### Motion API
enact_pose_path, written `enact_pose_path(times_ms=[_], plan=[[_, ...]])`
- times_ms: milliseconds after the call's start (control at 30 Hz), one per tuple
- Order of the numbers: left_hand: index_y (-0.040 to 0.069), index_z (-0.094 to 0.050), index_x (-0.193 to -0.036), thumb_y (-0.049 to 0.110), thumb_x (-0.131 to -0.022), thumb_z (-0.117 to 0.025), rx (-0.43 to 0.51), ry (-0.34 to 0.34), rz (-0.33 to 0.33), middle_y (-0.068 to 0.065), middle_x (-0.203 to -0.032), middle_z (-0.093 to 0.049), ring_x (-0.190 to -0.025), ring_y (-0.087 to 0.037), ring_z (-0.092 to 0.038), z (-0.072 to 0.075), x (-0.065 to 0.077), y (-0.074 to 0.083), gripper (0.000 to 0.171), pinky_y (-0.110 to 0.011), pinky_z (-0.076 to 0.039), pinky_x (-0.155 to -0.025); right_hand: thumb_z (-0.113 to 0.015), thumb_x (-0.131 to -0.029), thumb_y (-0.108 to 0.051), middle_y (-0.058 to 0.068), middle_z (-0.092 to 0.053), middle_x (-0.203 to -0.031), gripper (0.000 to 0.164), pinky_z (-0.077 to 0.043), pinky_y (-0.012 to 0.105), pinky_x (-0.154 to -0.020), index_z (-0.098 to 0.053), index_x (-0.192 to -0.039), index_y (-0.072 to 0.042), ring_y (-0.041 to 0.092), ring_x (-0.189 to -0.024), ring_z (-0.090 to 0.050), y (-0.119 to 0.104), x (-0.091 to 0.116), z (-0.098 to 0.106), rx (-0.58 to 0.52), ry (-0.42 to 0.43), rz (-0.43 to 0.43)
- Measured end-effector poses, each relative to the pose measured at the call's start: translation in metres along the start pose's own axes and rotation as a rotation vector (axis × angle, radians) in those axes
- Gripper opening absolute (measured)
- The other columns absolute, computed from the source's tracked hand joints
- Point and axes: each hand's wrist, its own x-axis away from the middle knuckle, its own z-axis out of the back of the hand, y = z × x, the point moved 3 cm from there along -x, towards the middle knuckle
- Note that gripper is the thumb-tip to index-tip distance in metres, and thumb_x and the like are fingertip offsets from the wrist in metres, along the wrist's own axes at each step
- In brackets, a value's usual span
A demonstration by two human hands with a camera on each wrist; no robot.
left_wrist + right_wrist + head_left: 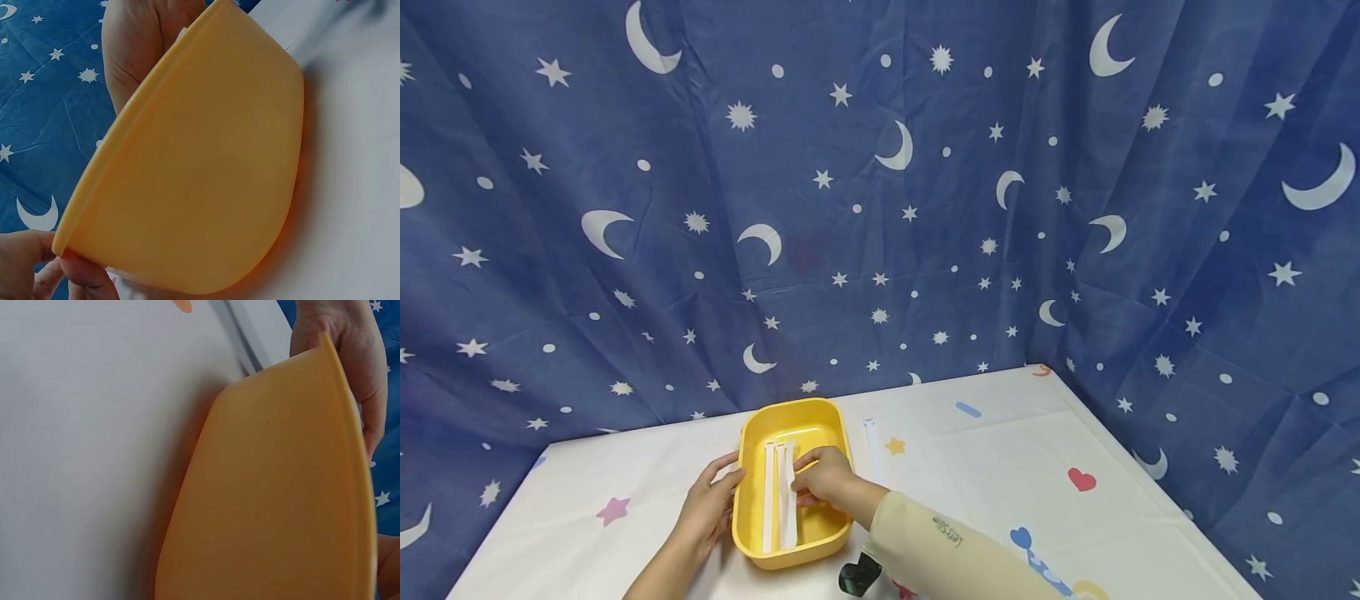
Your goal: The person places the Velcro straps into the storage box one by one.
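Gripping the yellow tub [793, 557] on the table [970, 458] w/ ur left hand [706, 505], you're pinching the rightmost white strip [789, 523] inside w/ ur right hand [831, 477]. Head cam shows other strips [768, 504] in there, plus a loose strip [872, 442] beside it; wrist cams mostly get the tub's outer wall, tbh.

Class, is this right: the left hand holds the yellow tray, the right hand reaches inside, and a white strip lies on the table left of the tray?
Wrong side: the head view shows the white strip lying right of the yellow tray, not left.
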Motion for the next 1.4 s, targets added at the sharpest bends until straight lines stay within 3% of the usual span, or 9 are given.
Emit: enact_pose_path(times_ms=[433, 667, 1000, 1400], plan=[[0.008, -0.032, -0.15, 0.022, -0.102, -0.049, 0.025, 0.004, 0.006, -0.019, -0.12, -0.06, -0.092, -0.017, -0.068, -0.001, 0.001, 0.001, 0.053, -0.033, -0.058, -0.076, -0.072, -0.078, 0.01, 0.003, -0.057, -0.06, 0.018, -0.05, 0.017, -0.045, -0.065, -0.086, -0.004, 0.006, -0.043, -0.05, 0.012, -0.01, -0.006, 0.066, 0.068, 0.004], [0.008, -0.032, -0.15, 0.021, -0.102, -0.048, 0.021, 0.013, 0.015, -0.017, -0.118, -0.061, -0.091, -0.016, -0.067, -0.001, 0.001, 0.001, 0.053, -0.031, -0.058, -0.076, -0.07, -0.075, 0.014, 0.004, -0.054, -0.06, 0.02, -0.045, 0.015, -0.041, -0.064, -0.083, -0.004, 0.007, -0.041, -0.049, 0.016, -0.014, -0.008, 0.105, 0.11, 0.055], [0.008, -0.031, -0.151, 0.021, -0.102, -0.048, 0.023, 0.007, 0.014, -0.018, -0.119, -0.061, -0.091, -0.016, -0.067, -0.001, 0.002, 0.002, 0.053, -0.031, -0.058, -0.076, -0.072, -0.072, 0.016, 0.007, -0.058, -0.052, 0.023, -0.051, 0.024, -0.04, -0.061, -0.079, -0.003, 0.011, -0.037, -0.056, 0.018, -0.019, -0.01, 0.137, 0.133, 0.102], [0.008, -0.03, -0.151, 0.023, -0.103, -0.048, 0.017, 0.002, 0.013, -0.021, -0.124, -0.058, -0.093, -0.016, -0.068, -0.001, 0.001, 0.002, 0.054, -0.033, -0.058, -0.078, -0.073, -0.069, 0.015, 0.001, -0.05, -0.044, 0.026, -0.043, 0.019, -0.035, -0.057, -0.072, -0.005, 0.007, -0.033, -0.047, 0.019, -0.018, -0.013, 0.191, 0.179, 0.142]])
